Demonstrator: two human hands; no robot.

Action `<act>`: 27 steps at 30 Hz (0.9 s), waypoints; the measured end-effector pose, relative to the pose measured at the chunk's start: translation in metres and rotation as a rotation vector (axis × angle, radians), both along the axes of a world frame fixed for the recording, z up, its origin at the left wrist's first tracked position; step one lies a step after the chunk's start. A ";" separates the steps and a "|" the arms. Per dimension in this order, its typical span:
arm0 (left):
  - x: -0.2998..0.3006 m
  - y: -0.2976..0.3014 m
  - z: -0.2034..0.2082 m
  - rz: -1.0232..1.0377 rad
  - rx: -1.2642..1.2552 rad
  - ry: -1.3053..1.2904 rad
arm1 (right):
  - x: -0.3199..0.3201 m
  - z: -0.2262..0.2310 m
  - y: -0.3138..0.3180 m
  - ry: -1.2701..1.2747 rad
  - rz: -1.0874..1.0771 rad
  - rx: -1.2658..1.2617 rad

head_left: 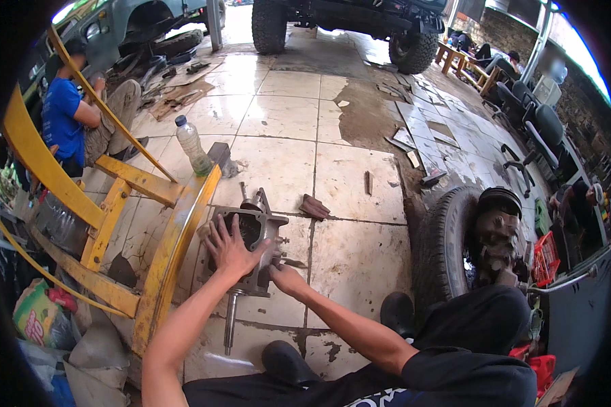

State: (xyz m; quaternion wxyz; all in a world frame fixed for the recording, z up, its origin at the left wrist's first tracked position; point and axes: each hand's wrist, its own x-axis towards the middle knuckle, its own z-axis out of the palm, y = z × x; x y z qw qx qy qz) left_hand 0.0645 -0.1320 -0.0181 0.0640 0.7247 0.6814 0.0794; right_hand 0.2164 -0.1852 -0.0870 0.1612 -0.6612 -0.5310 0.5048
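On the tiled floor before me sits a grey metal gearbox housing (273,225), its top opening dark inside. A shiny steel shaft (231,322) sticks out of its near end, toward my feet. My left hand (229,247) lies over the housing with its fingers spread, partly covering the opening. Low at the right side of the housing is my right hand (288,279), its fingers curled against the metal. Whatever those fingers hold, if anything, is too hidden to name. A crumpled brown rag (314,207) lies just beyond the housing on the right.
A yellow metal frame (176,254) stands close on my left, with a plastic bottle (193,146) at its far end. To my right are a tyre (445,244) and a greasy metal assembly (499,230). A person in blue (64,115) sits far left. Broken tiles (404,139) lie ahead.
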 end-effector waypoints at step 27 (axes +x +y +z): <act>-0.008 -0.002 -0.007 -0.022 0.081 -0.067 | -0.006 0.000 -0.002 0.539 -0.380 -0.079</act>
